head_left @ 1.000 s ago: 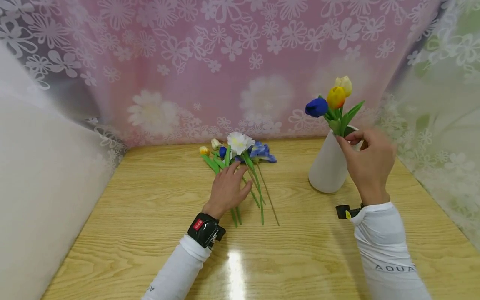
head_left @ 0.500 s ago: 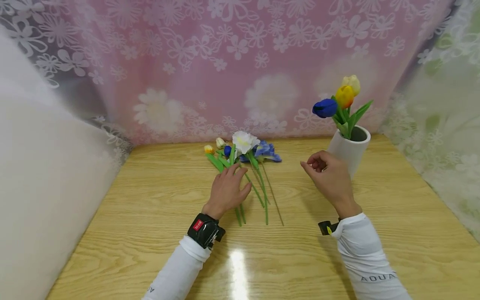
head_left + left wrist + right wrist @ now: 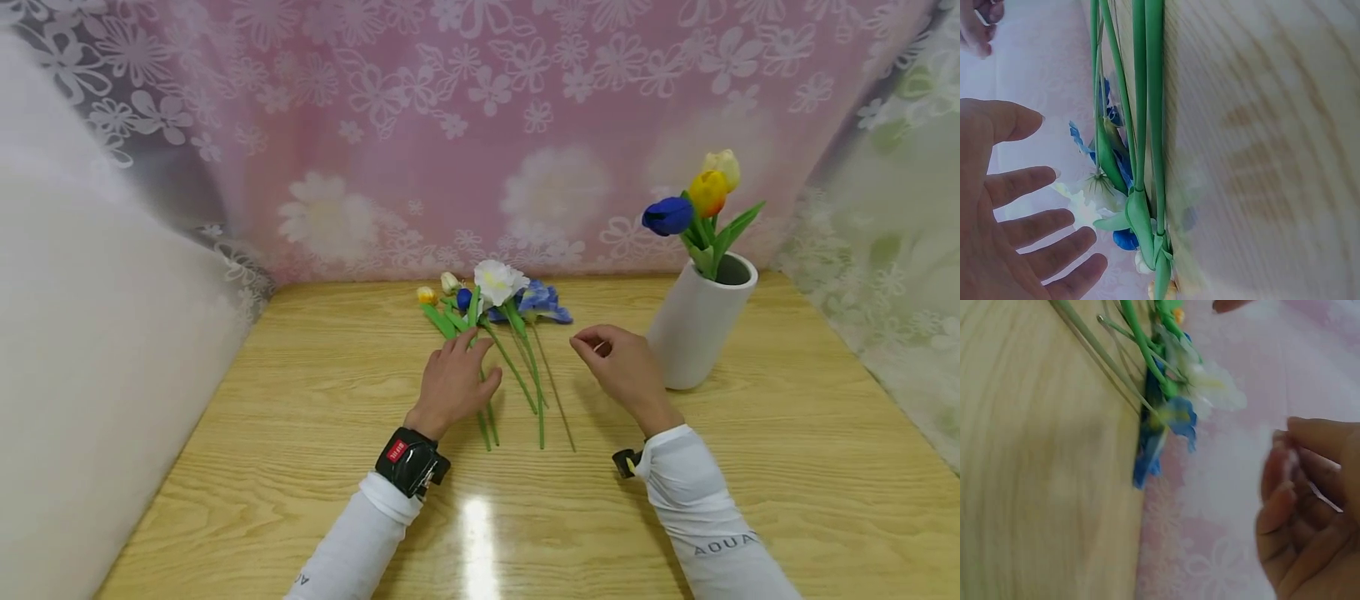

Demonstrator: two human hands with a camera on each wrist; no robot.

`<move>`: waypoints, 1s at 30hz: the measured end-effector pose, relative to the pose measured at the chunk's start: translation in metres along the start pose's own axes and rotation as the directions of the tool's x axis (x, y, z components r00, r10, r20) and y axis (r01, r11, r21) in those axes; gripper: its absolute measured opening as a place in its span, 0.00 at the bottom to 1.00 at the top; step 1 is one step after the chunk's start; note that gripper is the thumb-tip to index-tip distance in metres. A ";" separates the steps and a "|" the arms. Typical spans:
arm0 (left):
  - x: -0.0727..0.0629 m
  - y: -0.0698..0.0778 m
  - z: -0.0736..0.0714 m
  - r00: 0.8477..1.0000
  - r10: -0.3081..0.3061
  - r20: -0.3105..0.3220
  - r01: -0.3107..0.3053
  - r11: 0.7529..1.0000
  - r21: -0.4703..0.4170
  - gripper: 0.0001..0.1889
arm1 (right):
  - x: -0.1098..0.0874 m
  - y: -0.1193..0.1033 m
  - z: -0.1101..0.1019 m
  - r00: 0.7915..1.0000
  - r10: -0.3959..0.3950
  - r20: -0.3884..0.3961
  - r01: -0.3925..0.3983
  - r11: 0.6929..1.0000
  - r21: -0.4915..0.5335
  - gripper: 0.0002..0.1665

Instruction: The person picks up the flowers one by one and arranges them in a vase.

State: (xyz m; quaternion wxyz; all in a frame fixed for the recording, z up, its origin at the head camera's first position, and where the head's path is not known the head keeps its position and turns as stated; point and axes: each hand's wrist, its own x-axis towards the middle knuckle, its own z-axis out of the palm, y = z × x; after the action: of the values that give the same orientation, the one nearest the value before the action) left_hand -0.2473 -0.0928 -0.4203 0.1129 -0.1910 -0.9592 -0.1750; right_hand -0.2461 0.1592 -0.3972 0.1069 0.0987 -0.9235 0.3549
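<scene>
Wooden table (image 3: 600,517) filled the near ground, running back to a pink flowered curtain (image 3: 420,175). Nearest lay two white sleeves (image 3: 356,537). Past them, the left hand (image 3: 453,379) was over the stems of the loose flowers (image 3: 516,319), fingers spread and relaxed, gripping nothing. The right hand (image 3: 626,367) was between that pile and the white vase (image 3: 697,325), fingers curled toward the thumb, nothing visible in their grasp. Farther off were the pile's heads, a white bloom (image 3: 498,282) foremost among them; on the right, the vase held a blue tulip (image 3: 667,216), a yellow tulip (image 3: 708,193) and a cream tulip (image 3: 723,169).

It looked like a pause between flowers in filling the vase. The next move seemed to call for the right hand to pinch one stem and draw it free of those it crossed, the left steadying the rest.

The sleeves were cut off by the bottom edge, and the left hand covered part of some stems. The left wrist view cut the stems off at its top; the right wrist view was blurred. Overlap made the pile hard to count, and the vase hid the tulips' lower stems.
</scene>
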 end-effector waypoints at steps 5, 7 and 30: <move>-0.003 -0.004 0.000 1.000 -0.006 0.008 0.007 1.000 -0.018 0.21 | 0.003 -0.001 0.017 0.993 0.027 0.111 -0.029 0.999 0.017 0.16; -0.003 -0.005 0.001 1.000 -0.004 0.007 0.004 1.000 -0.021 0.21 | 0.005 -0.001 0.024 0.989 0.039 0.140 -0.043 0.999 0.023 0.15; -0.015 -0.018 -0.002 0.998 -0.044 0.054 0.042 0.999 0.025 0.21 | 0.030 -0.006 0.067 0.921 0.132 0.367 -0.164 0.985 0.057 0.14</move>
State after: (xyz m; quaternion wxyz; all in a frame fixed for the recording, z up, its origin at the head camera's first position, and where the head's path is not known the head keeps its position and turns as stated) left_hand -0.2409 -0.1135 -0.4279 0.0853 -0.1736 -0.9679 -0.1604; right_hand -0.2815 0.1058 -0.4339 -0.0966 0.0970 -0.9159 0.3773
